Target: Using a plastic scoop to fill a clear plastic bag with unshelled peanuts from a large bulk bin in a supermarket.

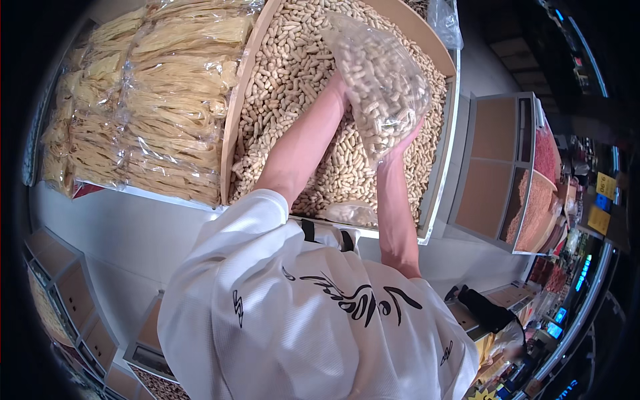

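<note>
A clear plastic bag of unshelled peanuts (pixel 382 85) is tilted over a large bin of loose peanuts (pixel 295 65). My right hand (pixel 409 142) holds the bag from below at its near right side. At the bag's left side is my left hand (pixel 343 86), also against it; its fingers are hidden behind the bag. The peanuts show through the film, and the bag's slack end points away from me. A second, crumpled clear plastic bag (pixel 350 214) lies on the peanuts at the bin's near edge.
A wooden divider (pixel 240 100) separates the peanuts from packs of dried bean curd sticks (pixel 175 95) on the left. The bin's curved wooden wall (pixel 420 25) runs along the far right. More bulk bins (pixel 525 215) stand across the aisle. A person (pixel 485 315) is at lower right.
</note>
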Tool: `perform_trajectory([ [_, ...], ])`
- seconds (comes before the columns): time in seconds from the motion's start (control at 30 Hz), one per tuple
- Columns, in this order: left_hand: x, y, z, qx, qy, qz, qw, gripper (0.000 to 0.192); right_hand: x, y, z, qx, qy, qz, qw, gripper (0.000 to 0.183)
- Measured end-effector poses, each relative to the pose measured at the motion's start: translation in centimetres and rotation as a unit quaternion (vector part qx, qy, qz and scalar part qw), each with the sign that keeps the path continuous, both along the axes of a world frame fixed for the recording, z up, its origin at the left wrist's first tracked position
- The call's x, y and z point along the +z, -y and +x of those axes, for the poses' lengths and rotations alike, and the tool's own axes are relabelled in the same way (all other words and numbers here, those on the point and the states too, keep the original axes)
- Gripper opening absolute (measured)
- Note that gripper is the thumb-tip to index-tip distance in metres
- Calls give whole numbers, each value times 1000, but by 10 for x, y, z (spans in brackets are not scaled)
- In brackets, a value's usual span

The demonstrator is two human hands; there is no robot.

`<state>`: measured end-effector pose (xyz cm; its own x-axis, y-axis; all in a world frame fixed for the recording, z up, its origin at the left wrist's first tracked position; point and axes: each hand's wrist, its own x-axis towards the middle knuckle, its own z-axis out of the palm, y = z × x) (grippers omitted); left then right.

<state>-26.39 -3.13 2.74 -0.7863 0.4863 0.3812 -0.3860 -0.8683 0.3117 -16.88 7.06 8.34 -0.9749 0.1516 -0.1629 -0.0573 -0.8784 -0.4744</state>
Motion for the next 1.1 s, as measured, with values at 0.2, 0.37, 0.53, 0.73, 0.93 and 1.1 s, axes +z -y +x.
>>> perform_trajectory([
  [0.2, 9, 6, 15, 5, 95, -107, 990, 65, -26, -16, 32, -4, 18, 22, 1000, 70],
  [0.37, 2, -21, 50, -36, 155, -106, 981, 67, -30, -32, 86, -18, 30, 35, 999, 71],
  [0.53, 12, -32, 106, -94, 231, -101, 963, 77, -19, -37, 143, -94, 143, -5, 985, 74],
  [0.73, 0, -44, 150, -242, 303, 15, 922, 101, -24, -28, 209, -127, 165, -78, 975, 78],
  [0.93, -45, -80, 183, -268, 277, 15, 923, 77, -37, -41, 244, -186, 160, -142, 959, 78],
  [1.1, -50, -114, 167, -254, 332, -57, 907, 74, -18, -65, 245, -171, 230, -125, 950, 76],
])
